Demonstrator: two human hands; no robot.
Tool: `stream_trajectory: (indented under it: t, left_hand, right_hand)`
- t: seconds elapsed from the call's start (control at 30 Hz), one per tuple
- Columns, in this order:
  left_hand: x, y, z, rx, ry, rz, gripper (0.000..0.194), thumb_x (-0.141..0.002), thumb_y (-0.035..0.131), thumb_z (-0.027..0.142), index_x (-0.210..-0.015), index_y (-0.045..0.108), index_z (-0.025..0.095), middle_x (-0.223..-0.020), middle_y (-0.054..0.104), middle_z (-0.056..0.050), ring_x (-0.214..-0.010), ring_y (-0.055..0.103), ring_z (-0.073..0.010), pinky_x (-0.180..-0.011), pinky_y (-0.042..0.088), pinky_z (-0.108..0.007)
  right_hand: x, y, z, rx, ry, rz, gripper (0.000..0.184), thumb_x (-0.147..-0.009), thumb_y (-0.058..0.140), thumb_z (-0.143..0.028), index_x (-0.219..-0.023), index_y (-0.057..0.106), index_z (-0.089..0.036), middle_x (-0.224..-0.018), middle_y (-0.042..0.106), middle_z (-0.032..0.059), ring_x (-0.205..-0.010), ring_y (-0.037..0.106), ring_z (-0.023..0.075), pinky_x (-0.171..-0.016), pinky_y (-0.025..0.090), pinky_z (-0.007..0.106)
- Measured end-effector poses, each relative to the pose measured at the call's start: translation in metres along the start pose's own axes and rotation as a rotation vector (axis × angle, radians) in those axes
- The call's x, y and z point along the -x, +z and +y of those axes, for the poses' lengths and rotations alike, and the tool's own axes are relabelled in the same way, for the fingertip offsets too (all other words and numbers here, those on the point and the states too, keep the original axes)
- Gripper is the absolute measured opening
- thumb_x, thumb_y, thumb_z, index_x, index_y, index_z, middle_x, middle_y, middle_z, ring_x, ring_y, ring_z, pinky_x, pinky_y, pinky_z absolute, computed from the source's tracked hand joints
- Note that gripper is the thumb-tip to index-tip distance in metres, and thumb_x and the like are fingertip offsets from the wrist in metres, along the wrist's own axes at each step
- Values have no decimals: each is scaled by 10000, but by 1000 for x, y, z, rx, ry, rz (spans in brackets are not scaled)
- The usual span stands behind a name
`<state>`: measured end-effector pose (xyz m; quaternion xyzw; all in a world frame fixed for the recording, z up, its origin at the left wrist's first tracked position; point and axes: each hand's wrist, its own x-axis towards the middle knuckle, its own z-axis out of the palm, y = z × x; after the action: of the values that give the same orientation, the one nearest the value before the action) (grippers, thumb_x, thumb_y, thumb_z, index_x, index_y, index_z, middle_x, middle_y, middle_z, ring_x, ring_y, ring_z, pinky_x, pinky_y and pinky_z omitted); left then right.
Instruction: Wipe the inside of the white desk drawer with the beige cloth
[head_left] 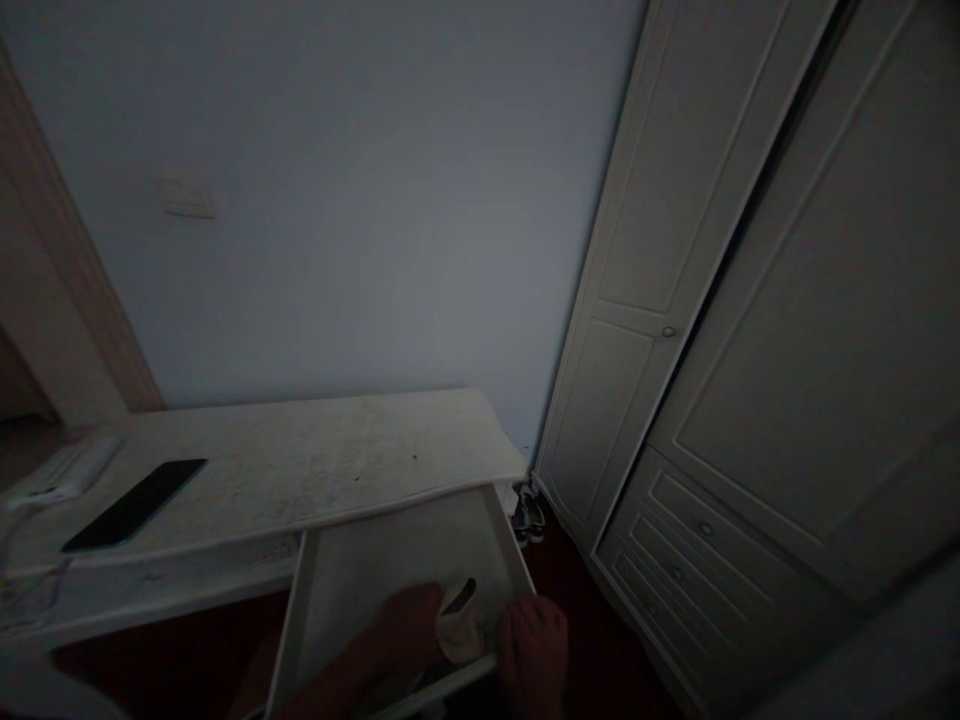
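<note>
A drawer [367,560] is pulled out from under the worn white desk [397,430]. My left hand [416,620] reaches inside it, closed on a cream cloth [459,632] with a dark strip or opening at its top; what kind of cloth it is, I cannot make out. The cloth lies against the drawer's front right corner. My right hand [534,640] has its fingers curled over the drawer's edge at that corner, close beside the cloth. Dim light blurs the fingers of my left hand.
A black phone or tablet [135,505] and a white flat object [67,470] lie on the desk's left part. White wardrobe doors and drawers [705,525] stand at the right. Shoes [529,515] sit on the dark red floor between desk and wardrobe.
</note>
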<state>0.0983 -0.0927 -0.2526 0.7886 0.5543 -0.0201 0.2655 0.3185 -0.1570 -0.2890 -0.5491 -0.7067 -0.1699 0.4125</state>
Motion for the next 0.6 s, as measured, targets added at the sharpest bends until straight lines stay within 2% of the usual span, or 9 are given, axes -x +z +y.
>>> stream_trajectory:
  t: [0.17, 0.3, 0.4, 0.6]
  left_hand:
    - [8, -6, -12, 21, 8, -24, 690, -685, 726, 740, -1200, 737, 283, -1237, 796, -81, -1128, 743, -329, -922, 543, -351]
    - [12, -8, -31, 17, 31, -1, 585, -772, 674, 693, -1177, 730, 274, -1230, 787, -78, -1106, 735, -296, -950, 532, -335]
    - [13, -8, -49, -34, 50, 21, 486, -851, 624, 594, -1191, 715, 259, -1270, 770, -91, -1151, 719, -282, -1001, 513, -325]
    - [17, -20, -71, -30, 17, 62, 407, -891, 598, 540, -1174, 715, 272, -1278, 768, -71, -1149, 710, -245, -1005, 498, -301]
  right_hand:
    - [3, 3, 4, 11, -15, -7, 229, -991, 502, -126, -823, 585, -258, -770, 646, 4, -842, 588, 234, -853, 341, 403]
    - [2, 2, 3, 15, -14, -15, 221, -996, 501, -125, -854, 608, -256, -798, 670, 6, -850, 595, 231, -861, 346, 402]
    - [1, 0, 1, 9, 3, -9, 220, -999, 492, -130, -863, 611, -255, -815, 680, 8, -851, 596, 227, -869, 348, 402]
    - [2, 1, 2, -11, -5, -17, 211, -1001, 503, -130, -869, 609, -257, -812, 678, -8, -862, 593, 222, -883, 345, 397]
